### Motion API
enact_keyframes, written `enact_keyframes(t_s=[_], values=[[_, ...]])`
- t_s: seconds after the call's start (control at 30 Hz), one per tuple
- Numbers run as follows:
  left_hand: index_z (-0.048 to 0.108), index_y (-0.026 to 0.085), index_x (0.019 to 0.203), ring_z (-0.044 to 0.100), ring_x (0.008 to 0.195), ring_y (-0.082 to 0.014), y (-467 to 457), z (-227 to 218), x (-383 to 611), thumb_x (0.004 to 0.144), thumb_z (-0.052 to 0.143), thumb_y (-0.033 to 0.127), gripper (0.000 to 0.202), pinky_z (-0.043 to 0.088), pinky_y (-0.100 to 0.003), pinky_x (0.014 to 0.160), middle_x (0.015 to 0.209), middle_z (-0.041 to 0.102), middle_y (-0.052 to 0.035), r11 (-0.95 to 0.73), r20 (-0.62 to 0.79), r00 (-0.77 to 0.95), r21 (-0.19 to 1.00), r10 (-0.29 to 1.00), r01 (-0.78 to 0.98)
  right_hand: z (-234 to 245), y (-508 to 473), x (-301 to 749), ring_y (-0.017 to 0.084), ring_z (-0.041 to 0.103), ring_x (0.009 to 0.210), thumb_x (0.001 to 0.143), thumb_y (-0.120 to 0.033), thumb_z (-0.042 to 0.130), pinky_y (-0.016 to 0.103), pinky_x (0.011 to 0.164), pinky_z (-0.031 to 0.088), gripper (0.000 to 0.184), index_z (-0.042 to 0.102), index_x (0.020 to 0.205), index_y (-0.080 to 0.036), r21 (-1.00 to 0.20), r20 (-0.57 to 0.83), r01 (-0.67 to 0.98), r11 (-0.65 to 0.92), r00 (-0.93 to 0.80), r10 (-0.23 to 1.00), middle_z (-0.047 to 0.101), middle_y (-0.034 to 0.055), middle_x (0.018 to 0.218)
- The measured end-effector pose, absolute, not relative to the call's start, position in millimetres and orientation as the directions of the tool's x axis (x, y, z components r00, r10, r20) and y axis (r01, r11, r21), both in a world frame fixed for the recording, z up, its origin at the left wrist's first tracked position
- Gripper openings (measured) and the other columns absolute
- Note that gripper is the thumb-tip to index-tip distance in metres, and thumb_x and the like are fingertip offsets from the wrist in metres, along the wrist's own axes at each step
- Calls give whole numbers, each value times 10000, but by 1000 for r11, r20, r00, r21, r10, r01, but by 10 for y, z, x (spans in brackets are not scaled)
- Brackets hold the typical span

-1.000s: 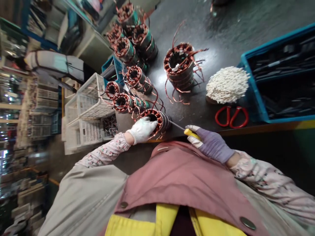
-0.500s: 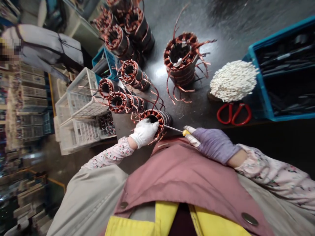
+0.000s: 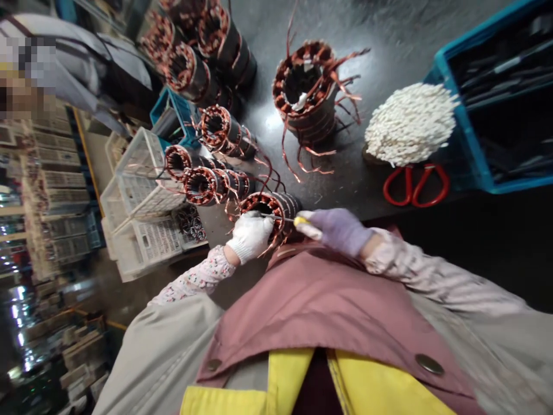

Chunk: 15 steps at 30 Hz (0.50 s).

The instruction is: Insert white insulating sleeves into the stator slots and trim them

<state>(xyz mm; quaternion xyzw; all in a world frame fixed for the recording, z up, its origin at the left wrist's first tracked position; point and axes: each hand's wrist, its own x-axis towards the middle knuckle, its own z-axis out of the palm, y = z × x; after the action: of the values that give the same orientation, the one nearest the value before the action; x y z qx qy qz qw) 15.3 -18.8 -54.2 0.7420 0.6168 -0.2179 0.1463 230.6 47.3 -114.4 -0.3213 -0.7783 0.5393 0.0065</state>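
Note:
A copper-wound motor stator (image 3: 280, 208) lies on its side at the near edge of the dark workbench (image 3: 380, 34). My left hand (image 3: 251, 235), in a white glove, is closed around its open end. My right hand (image 3: 334, 229), in a purple glove, is closed on a yellow-handled tool (image 3: 301, 221) whose thin metal shaft reaches into the stator's bore. Copper wire ends trail from the stator around my left fingers.
Several more stators (image 3: 203, 184) lie in a row to the left, and one upright stator (image 3: 306, 95) stands mid-bench. A heap of white pieces (image 3: 408, 122), red-handled scissors (image 3: 415, 185) and a blue bin (image 3: 492, 98) sit right. White crates (image 3: 142, 230) stand below left; another person (image 3: 64, 63) is upper left.
My right hand has moved left, closing on the stator, so the tool's shaft now goes deeper into the bore. My left hand keeps its grip. The view shifted slightly.

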Motion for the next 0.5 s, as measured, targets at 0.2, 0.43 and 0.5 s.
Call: enact_keyframes(t_s=[0.2, 0.43, 0.5], values=[[677, 114, 970, 668, 734, -280, -183, -506, 146, 829, 532, 478, 416, 501, -360, 673, 732, 689, -129, -302, -547, 176, -148, 818, 942, -1385, 312, 2911, 278, 648, 1136, 955, -441, 398, 370, 952, 512, 480, 629, 1304, -205, -717, -497, 683, 138, -641, 585, 667, 89, 1251], [669, 109, 995, 687, 735, -288, -193, -499, 266, 773, 570, 544, 498, 524, -363, 690, 753, 701, -118, -198, -466, 101, -164, 879, 966, -1353, 229, 2687, 249, 669, 1091, 986, -429, 360, 329, 864, 512, 494, 517, 1417, -248, -625, -529, 727, 284, -663, 530, 649, 81, 1281], [659, 107, 1023, 692, 753, -288, -183, -501, 317, 765, 591, 537, 505, 529, -360, 703, 762, 699, -118, -142, -447, 49, -177, 893, 974, -1332, 228, 2662, 251, 673, 1077, 993, -442, 337, 324, 832, 506, 503, 501, 1428, -251, -599, -538, 738, 310, -658, 528, 660, 89, 1263]])
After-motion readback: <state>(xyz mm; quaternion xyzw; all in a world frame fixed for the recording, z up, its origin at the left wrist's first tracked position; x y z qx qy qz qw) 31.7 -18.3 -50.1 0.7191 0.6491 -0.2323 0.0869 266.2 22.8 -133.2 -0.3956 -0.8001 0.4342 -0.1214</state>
